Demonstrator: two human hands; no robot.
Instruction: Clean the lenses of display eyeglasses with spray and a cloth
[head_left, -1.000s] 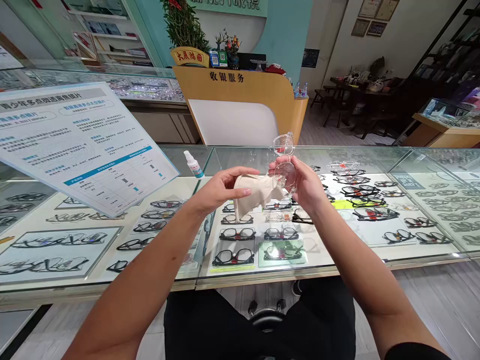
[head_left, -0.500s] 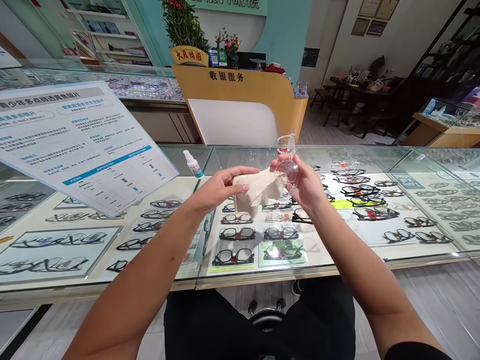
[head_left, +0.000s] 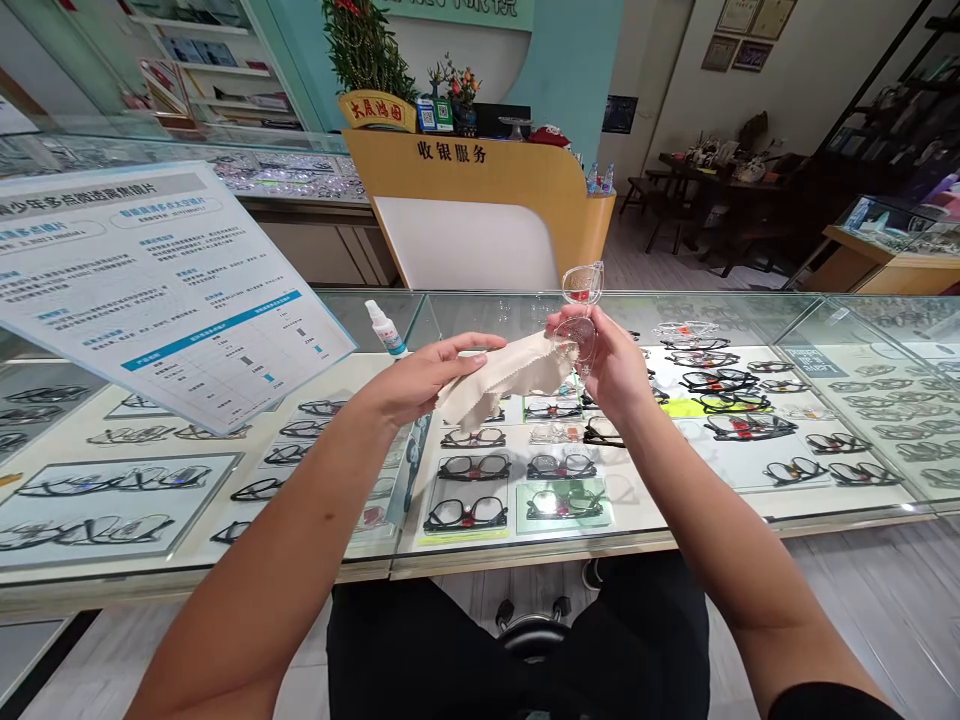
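Note:
Above the glass counter, my right hand (head_left: 611,365) grips a pair of clear-framed eyeglasses (head_left: 583,287), turned so one lens stands above the other. A cream cleaning cloth (head_left: 506,380) with a zigzag edge stretches between my hands. Its left part is pinched in my left hand (head_left: 427,375), between thumb and fingers. The cloth's right end lies against the lower lens, by my right fingers; whether those fingers also hold it is hidden. Behind my left hand a small white spray bottle (head_left: 385,328) with a teal base stands on the counter.
Under the glass top of the display counter (head_left: 600,548) lie rows of eyeglass frames (head_left: 469,512). A large printed sheet (head_left: 172,300) rises at the left. Beyond stands a yellow cashier desk (head_left: 480,175). A wheeled stool base (head_left: 532,635) shows below, between my legs.
My left hand has drawn left and slightly down, stretching the cloth from a bunched shape to a longer strip. The eyeglasses have tilted slightly in my right hand.

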